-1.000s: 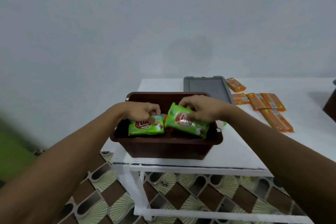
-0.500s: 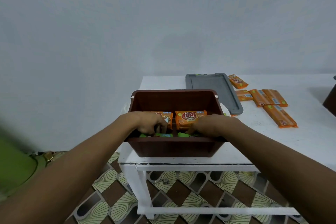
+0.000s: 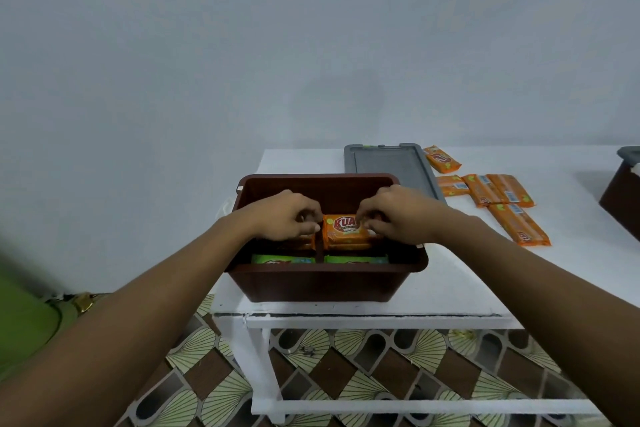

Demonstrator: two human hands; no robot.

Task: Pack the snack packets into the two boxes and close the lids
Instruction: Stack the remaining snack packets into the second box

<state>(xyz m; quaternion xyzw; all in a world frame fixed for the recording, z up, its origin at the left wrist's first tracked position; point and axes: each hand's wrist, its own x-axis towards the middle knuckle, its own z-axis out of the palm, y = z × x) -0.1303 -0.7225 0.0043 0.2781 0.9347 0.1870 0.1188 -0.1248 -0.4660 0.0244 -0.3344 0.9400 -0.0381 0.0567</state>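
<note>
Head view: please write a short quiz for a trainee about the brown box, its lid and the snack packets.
1. True or false: the front brown box already carries its grey lid.
2. The loose packets on the white table are: A green, B orange, C blue.
3. How many green packets show along the box's near wall?
Key: 1 false; 2 B; 3 two.
</note>
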